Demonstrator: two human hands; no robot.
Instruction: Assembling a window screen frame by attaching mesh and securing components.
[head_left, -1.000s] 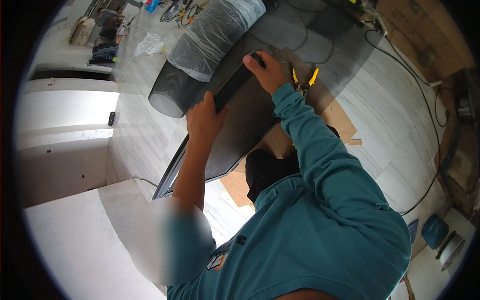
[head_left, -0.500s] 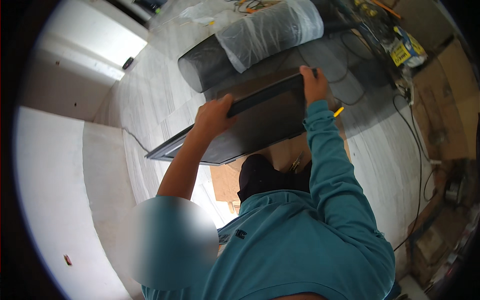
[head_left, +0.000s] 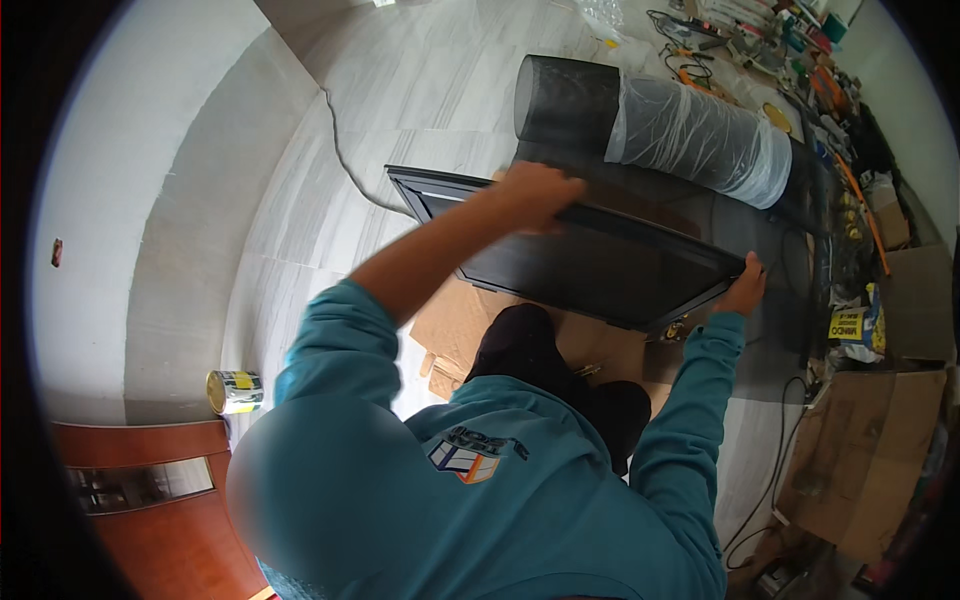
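A black-framed mesh screen panel (head_left: 590,265) stands tilted on edge in front of my knees, its dark mesh stretched inside the frame. My left hand (head_left: 540,195) grips the top edge of the frame near the middle, fingers wrapped over it. At the panel's right corner, my right hand (head_left: 743,287) holds the frame with the thumb on top. Under the panel and my legs lies a flat sheet of cardboard (head_left: 450,325). Beyond the panel rests a large roll of black mesh (head_left: 570,100), partly wrapped in clear plastic (head_left: 690,135), with some mesh spread over the floor.
A grey cable (head_left: 350,175) runs along the tiled floor to the left. By the left wall stand a paint can (head_left: 235,391) and a reddish wooden piece (head_left: 150,530). Tools, a yellow-blue bag (head_left: 860,325) and a cardboard box (head_left: 860,450) crowd the right side.
The panel has turned clockwise, its right end now nearer me, with both hands still on it. The view has shifted, bringing the paint can and wooden piece into sight.
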